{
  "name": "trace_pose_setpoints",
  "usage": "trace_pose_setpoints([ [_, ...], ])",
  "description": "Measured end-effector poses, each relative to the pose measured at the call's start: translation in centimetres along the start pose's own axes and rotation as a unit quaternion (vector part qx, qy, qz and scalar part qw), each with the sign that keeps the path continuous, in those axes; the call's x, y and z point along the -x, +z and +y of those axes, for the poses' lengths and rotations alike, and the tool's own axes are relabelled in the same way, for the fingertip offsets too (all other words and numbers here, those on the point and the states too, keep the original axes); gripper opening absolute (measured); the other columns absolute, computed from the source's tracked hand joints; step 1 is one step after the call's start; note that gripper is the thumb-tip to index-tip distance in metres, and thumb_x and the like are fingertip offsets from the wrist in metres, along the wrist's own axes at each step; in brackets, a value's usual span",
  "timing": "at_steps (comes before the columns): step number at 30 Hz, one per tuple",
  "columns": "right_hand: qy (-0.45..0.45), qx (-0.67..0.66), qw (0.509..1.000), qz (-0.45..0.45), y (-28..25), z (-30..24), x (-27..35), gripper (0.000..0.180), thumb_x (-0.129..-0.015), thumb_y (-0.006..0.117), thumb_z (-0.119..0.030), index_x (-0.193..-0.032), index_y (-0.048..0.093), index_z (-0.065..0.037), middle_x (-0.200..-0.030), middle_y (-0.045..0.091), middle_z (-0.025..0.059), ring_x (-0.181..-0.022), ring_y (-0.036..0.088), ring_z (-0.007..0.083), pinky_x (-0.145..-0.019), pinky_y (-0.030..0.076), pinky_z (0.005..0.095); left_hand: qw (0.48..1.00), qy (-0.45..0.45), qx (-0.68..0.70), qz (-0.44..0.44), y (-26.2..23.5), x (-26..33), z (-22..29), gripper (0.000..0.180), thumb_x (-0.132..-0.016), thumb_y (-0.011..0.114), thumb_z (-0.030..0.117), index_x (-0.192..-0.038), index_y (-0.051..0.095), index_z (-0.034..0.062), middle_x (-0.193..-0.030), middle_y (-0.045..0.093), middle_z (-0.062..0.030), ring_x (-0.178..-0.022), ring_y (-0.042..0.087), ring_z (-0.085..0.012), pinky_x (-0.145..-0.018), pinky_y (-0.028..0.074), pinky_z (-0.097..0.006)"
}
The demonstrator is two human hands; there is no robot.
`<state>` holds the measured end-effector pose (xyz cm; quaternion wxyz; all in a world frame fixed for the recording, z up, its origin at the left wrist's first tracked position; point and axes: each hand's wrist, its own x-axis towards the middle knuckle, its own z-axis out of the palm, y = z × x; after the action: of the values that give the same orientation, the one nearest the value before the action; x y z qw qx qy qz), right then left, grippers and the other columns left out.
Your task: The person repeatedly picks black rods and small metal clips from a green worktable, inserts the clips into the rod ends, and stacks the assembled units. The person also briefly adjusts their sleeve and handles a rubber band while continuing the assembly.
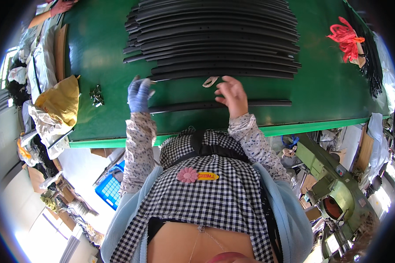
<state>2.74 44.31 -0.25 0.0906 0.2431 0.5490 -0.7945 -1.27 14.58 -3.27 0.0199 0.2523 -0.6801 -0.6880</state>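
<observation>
My left hand (139,94), in a blue-grey glove, is at the left ends of the black strips. Its fingers are bent together, and what they hold, if anything, is too small to make out. Bare and with fingers loosely curled but apart, my right hand (232,96) is above the single black strip (267,104) that lies nearest me. Just left of its fingertips is a small whitish loop (210,82) on the table. Beyond both hands, many long black strips (219,46) lie side by side in a broad stack.
The green table (105,52) has a bright green front edge. Small dark metal pieces (96,95) lie at left, beside a yellow sack (61,103). Red strands (346,39) and black cords (373,70) lie at right. A green machine (333,184) stands below right; another person's hand (62,6) shows far left.
</observation>
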Motion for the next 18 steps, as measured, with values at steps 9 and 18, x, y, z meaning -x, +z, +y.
trace_pose_setpoints([
  [9,0.106,-0.388,0.897,0.182,-7.3,-1.9,-5.3,0.052,-0.098,0.044,-0.058,-0.117,0.054,-0.011,-0.109,0.062,0.0076,-0.104,0.060,0.0272,-0.099,0.044,0.0499,0.922,-0.157,0.229,-0.269,-0.7,2.7,2.8,0.032,-0.094,0.066,0.029,-0.111,0.061,0.0029,-0.102,0.067,-0.0089,-0.088,0.070,-0.0215,-0.072,0.064,-0.039],
  [18,-0.190,-0.266,0.941,-0.089,-11.3,-16.5,2.1,0.050,-0.103,0.037,-0.055,-0.102,0.058,-0.011,-0.070,0.047,-0.0010,-0.052,0.039,0.0105,-0.053,0.038,0.0270,0.952,-0.059,0.140,-0.264,2.6,7.4,6.5,0.033,-0.097,0.061,0.023,-0.118,0.061,-0.0031,-0.102,0.071,-0.0193,-0.075,0.072,-0.0218,-0.064,0.062,-0.031],
])
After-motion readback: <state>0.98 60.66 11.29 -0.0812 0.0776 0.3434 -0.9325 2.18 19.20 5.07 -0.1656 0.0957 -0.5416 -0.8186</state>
